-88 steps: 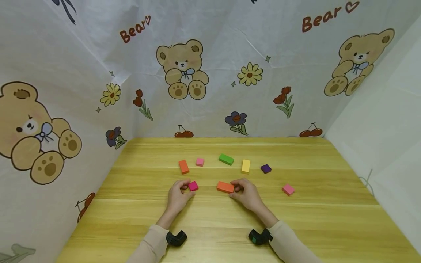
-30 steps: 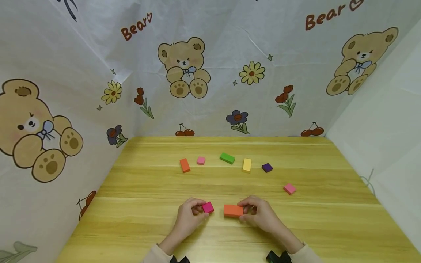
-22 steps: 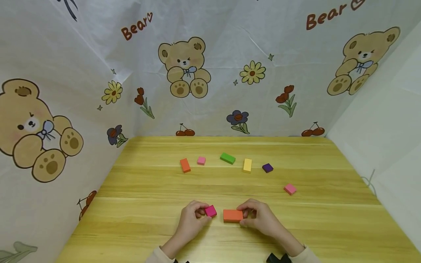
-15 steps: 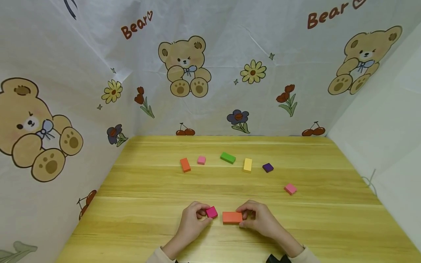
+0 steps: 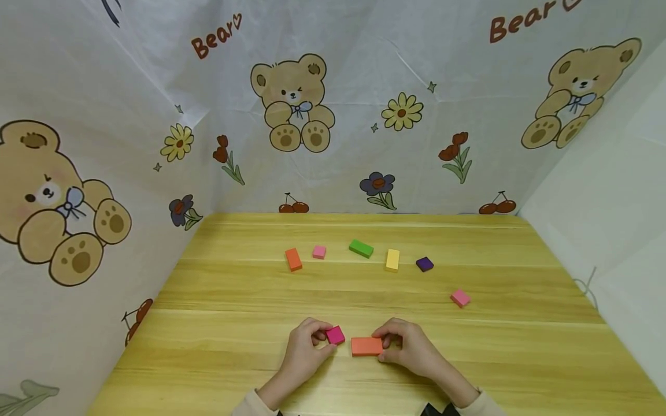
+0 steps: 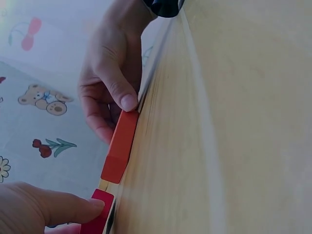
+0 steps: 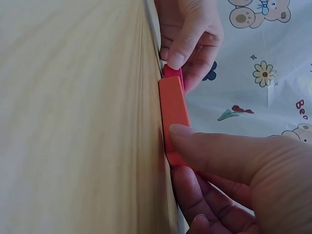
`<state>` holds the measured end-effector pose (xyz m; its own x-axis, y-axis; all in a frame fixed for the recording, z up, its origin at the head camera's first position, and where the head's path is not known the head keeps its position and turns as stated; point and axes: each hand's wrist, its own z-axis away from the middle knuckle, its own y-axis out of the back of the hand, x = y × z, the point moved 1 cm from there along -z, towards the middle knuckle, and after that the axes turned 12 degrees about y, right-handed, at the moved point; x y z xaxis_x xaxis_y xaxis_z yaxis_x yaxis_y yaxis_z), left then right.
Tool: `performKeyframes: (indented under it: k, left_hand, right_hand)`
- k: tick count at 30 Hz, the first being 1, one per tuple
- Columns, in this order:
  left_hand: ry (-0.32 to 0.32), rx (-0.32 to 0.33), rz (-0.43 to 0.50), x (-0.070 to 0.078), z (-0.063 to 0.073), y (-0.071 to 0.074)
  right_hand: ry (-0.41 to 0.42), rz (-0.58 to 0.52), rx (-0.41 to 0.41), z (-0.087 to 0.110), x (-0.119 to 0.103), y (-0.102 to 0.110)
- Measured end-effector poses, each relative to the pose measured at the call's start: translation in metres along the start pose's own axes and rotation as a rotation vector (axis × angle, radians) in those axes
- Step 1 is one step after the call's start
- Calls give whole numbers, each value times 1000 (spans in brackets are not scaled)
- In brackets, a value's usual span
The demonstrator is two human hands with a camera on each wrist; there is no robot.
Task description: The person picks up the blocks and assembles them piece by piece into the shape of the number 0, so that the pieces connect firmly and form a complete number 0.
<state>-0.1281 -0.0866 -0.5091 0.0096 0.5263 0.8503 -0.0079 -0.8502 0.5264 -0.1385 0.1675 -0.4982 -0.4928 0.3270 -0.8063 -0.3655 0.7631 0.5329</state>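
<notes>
Wooden table (image 5: 218, 323) | left hand (image 5: 304, 355) pinches magenta block (image 5: 335, 335) | right hand (image 5: 411, 349) pinches orange block (image 5: 366, 346)

Green block (image 5: 361, 248), yellow block (image 5: 392, 259), purple block (image 5: 424, 264) w/ bear backdrop (image 5: 333, 104).

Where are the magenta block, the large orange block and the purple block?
magenta block (image 5: 335, 335), head view, top face.
large orange block (image 5: 366, 346), head view, middle of top face.
purple block (image 5: 424, 264), head view, top face.
</notes>
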Motion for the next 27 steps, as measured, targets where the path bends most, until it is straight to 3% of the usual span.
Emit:
performKeyframes:
  k: [9, 27]
  left_hand:
    - [-35, 5, -24, 0, 1, -3]
    - [-43, 22, -62, -2, 1, -6]
  right_hand:
    - [5, 15, 5, 0, 0, -1]
    - [25, 19, -4, 1, 0, -1]
